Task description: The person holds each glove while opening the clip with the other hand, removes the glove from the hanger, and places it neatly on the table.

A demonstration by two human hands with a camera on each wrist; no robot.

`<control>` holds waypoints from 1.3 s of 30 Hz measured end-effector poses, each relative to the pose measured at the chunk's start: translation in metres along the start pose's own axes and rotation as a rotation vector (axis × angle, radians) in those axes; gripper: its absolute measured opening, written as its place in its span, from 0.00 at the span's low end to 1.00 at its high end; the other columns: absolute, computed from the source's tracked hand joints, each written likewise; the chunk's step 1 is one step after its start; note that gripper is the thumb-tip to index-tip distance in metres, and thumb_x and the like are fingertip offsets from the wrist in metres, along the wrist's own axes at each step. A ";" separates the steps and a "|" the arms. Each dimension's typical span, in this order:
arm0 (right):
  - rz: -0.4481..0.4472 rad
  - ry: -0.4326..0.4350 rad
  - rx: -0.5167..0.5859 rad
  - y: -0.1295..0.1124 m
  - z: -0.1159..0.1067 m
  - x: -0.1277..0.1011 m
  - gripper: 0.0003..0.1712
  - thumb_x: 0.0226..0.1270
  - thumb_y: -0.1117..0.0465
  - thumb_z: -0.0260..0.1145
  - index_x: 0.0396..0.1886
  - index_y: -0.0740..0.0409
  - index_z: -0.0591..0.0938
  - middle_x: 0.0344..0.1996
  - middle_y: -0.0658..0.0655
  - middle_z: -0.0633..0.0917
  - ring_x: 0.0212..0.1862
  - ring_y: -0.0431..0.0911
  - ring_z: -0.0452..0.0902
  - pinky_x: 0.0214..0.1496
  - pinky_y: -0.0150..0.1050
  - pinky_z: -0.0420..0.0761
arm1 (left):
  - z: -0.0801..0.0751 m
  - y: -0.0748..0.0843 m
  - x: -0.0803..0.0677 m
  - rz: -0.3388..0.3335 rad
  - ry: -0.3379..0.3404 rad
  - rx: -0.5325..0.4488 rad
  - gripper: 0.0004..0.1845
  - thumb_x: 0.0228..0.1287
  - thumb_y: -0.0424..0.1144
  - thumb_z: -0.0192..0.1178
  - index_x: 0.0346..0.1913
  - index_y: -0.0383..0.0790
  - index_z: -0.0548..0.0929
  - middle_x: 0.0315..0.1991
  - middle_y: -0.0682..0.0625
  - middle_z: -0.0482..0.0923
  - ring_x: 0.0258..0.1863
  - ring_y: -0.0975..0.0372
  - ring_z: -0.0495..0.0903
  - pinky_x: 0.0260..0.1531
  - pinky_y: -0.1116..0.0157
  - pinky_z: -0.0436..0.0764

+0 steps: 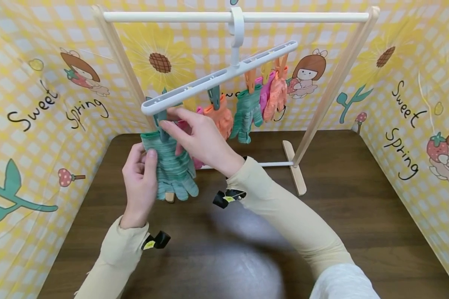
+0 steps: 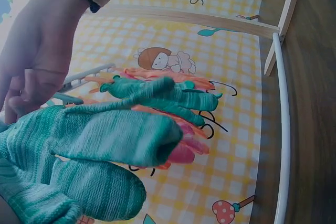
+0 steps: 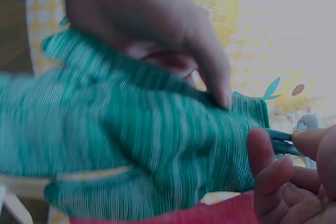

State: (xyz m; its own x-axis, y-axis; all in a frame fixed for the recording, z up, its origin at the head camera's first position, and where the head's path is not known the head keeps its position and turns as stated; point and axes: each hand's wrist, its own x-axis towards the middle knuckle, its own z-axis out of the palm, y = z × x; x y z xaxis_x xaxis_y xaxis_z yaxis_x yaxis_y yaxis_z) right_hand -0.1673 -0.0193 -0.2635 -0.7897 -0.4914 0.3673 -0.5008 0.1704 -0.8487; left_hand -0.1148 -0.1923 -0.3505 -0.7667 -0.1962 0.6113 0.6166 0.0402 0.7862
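Left hand (image 1: pixel 138 178) grip pinching ribbed knit green glove (image 1: pixel 172 166), right hand (image 1: pixel 200 139) squeezing teal plastic clip (image 1: pixel 161 122) — slim white hanger (image 1: pixel 217 77).

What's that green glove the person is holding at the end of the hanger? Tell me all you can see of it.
The green glove is a knitted glove in striped teal and lighter green, soft and ribbed by its look. It hangs cuff up, fingers down, under the low end of the tilted white hanger. The left hand grips its side near the cuff; the right hand pinches the teal clip at its cuff. A pink glove hangs just behind it.
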 end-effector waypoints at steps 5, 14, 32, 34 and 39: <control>0.073 -0.016 0.206 0.001 0.000 0.001 0.24 0.80 0.56 0.63 0.71 0.57 0.77 0.19 0.59 0.83 0.19 0.60 0.75 0.19 0.40 0.73 | 0.003 -0.001 -0.001 0.003 -0.007 0.051 0.11 0.79 0.33 0.54 0.54 0.30 0.81 0.25 0.53 0.84 0.22 0.68 0.82 0.25 0.73 0.78; 0.081 -0.007 0.352 0.004 0.001 0.003 0.18 0.79 0.59 0.64 0.64 0.58 0.82 0.16 0.60 0.79 0.17 0.61 0.70 0.16 0.39 0.70 | 0.005 -0.003 -0.004 0.008 -0.018 0.088 0.10 0.77 0.32 0.57 0.55 0.32 0.81 0.35 0.53 0.86 0.28 0.68 0.85 0.30 0.73 0.82; 0.111 0.087 0.425 0.003 0.001 0.002 0.19 0.76 0.61 0.67 0.63 0.57 0.84 0.13 0.57 0.76 0.14 0.49 0.67 0.14 0.38 0.64 | 0.009 -0.006 -0.006 0.021 -0.020 0.149 0.12 0.77 0.30 0.57 0.54 0.22 0.78 0.35 0.54 0.86 0.28 0.68 0.83 0.29 0.73 0.81; 0.125 0.088 0.425 0.003 0.000 0.003 0.19 0.76 0.61 0.68 0.64 0.56 0.84 0.13 0.56 0.76 0.15 0.49 0.68 0.15 0.38 0.64 | 0.009 -0.007 -0.006 0.022 -0.022 0.160 0.13 0.77 0.30 0.57 0.54 0.21 0.78 0.35 0.55 0.86 0.28 0.69 0.84 0.29 0.73 0.81; 0.121 0.103 0.431 0.001 -0.002 0.002 0.19 0.76 0.60 0.68 0.63 0.55 0.85 0.13 0.57 0.76 0.15 0.50 0.68 0.14 0.38 0.64 | 0.007 -0.009 -0.009 0.011 -0.029 0.181 0.13 0.77 0.30 0.58 0.54 0.20 0.77 0.36 0.57 0.86 0.29 0.70 0.84 0.30 0.73 0.82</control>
State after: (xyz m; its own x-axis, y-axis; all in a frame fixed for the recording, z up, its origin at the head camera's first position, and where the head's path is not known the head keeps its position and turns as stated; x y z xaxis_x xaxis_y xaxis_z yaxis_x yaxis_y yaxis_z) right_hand -0.1703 -0.0190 -0.2629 -0.8753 -0.3989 0.2732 -0.2267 -0.1605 -0.9606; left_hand -0.1147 -0.1841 -0.3628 -0.7669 -0.1662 0.6199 0.5845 0.2180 0.7815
